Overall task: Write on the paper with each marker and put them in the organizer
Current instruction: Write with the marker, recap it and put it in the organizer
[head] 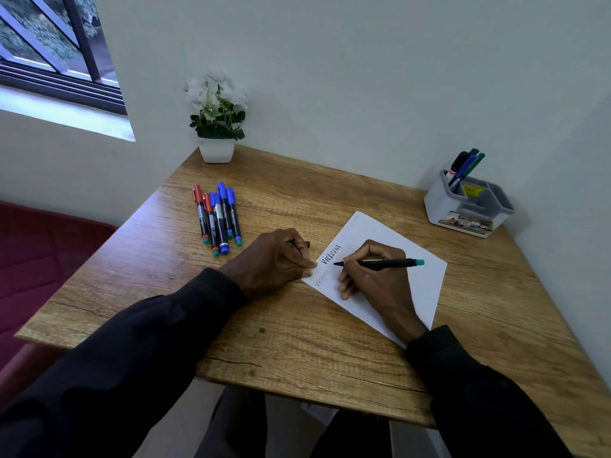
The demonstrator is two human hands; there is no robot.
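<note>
Wooden table (297, 342), white wall (363, 77) | right hand (377, 279) grips marker (380, 263) | left hand (271, 259) holds cap (306, 244)

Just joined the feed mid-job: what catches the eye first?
The right hand grips a black marker, tip at the paper mid-table, while the left hand, curled round a dark cap, steadies its corner. Five capped markers lie to the left; the far-right organizer holds more.

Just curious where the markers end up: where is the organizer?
In the head view, the organizer stands at the table's far right corner, just beyond the paper, with a few markers in it.
</note>
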